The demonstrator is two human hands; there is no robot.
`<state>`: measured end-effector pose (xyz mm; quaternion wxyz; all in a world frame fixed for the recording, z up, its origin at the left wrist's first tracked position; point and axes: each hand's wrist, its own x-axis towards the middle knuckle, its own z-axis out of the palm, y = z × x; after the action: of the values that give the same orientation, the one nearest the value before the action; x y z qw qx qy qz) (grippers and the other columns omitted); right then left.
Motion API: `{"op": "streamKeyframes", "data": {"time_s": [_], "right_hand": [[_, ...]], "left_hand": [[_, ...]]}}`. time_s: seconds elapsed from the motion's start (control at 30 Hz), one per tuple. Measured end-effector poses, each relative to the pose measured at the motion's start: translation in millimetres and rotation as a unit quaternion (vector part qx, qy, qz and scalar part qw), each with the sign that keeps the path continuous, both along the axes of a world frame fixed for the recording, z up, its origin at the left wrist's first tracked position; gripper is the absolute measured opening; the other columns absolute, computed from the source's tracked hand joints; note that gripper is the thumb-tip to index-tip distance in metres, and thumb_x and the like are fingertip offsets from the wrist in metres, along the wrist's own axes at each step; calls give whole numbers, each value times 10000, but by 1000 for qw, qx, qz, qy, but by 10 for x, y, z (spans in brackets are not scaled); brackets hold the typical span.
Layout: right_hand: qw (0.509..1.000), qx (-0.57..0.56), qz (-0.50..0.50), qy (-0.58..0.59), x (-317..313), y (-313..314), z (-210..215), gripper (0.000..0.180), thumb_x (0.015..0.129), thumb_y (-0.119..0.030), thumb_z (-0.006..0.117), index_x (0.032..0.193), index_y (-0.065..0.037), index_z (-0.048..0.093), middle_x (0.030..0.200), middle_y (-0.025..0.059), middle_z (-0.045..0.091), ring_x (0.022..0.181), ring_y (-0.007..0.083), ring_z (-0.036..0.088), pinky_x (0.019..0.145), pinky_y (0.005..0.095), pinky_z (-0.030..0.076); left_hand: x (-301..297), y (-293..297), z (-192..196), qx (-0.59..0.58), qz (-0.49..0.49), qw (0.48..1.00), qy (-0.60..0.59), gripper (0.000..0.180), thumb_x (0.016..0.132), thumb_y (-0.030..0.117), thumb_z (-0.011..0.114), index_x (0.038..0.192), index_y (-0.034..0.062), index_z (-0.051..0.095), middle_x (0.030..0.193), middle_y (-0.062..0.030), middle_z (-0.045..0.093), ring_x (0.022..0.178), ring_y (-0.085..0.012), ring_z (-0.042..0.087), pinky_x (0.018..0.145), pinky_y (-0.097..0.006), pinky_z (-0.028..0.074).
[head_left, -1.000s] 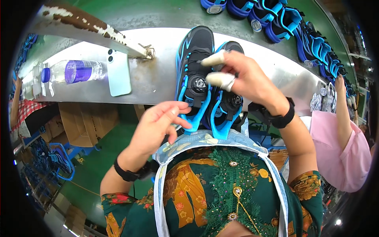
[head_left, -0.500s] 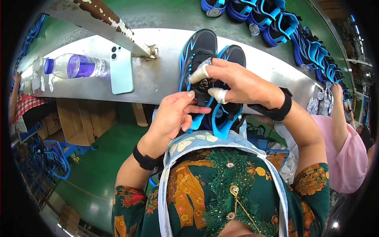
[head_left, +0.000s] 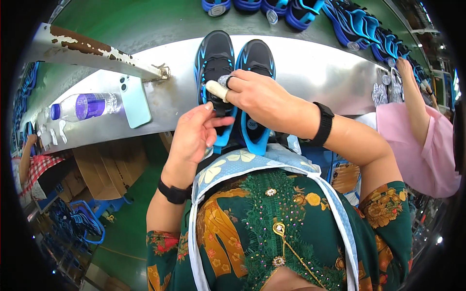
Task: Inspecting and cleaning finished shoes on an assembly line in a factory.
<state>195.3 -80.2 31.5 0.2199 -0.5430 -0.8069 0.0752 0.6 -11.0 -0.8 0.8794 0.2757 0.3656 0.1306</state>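
Two black and blue sneakers stand side by side on the metal bench, toes pointing away: the left sneaker [head_left: 216,51] and the right sneaker [head_left: 257,57]. My left hand [head_left: 194,133] pinches the black tongue of the left sneaker near its collar, thumb above and fingers below. My right hand [head_left: 264,99] reaches across the right sneaker, its fingers closed and pressed over the left sneaker's lacing. Pale covers wrap some of its fingertips. Whatever lies under those fingers is hidden, as is the right thumb.
A pale green phone [head_left: 136,102] and a clear bottle with a purple label [head_left: 86,106] lie at left, near a rusty post [head_left: 111,53]. More sneakers [head_left: 303,12] line the green belt beyond. Co-workers sit on both sides; a cardboard box [head_left: 109,169] is below left.
The whole view has shifted, with the sneakers now further left in it. My right fingers have come together over the lacing, covering the round black piece seen before. My left hand keeps its hold.
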Motion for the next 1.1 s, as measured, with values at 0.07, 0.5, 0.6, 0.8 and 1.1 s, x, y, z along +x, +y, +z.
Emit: {"op": "streamKeyframes", "data": {"time_s": [0.07,0.5,0.6,0.8,1.1], "right_hand": [[998,37,-31,-43,-46,-46,-44,182,766,-86,630,920,6,659,840,76,573,854,216,584,756,335,509],[936,-202,-89,275,506,-614,83,452,849,-230,743,1287,-187,642,902,111,612,817,245,582,789,355,482],[953,-151,-79,252,438,-602,-106,439,826,-212,748,1254,-174,657,847,125,581,795,283,592,742,375,488],[978,15,-155,138,262,-650,-154,309,781,-199,758,1049,-69,676,764,101,539,715,305,575,626,404,468],[957,-184,-85,207,415,-500,35,357,837,-207,726,1156,-76,633,871,187,644,819,393,627,726,443,499]], "left_hand": [[18,-5,34,18,6,1000,7,274,998,203,536,1081,-49,602,970,-104,670,896,-235,717,411,-211,402],[-31,-486,492,565,-133,797,166,477,908,50,614,1356,13,453,1175,-201,609,1073,-260,625,885,-345,518],[158,-527,407,612,-179,746,193,672,869,97,660,1469,62,360,1117,-275,625,1032,-358,639,864,-411,512],[278,-436,379,635,-258,684,249,761,833,141,694,1491,60,319,971,-248,630,846,-416,602,771,-434,484],[364,-170,332,587,-416,664,204,955,831,302,715,1503,-39,129,854,-324,634,783,-505,624,725,-493,520]]}}
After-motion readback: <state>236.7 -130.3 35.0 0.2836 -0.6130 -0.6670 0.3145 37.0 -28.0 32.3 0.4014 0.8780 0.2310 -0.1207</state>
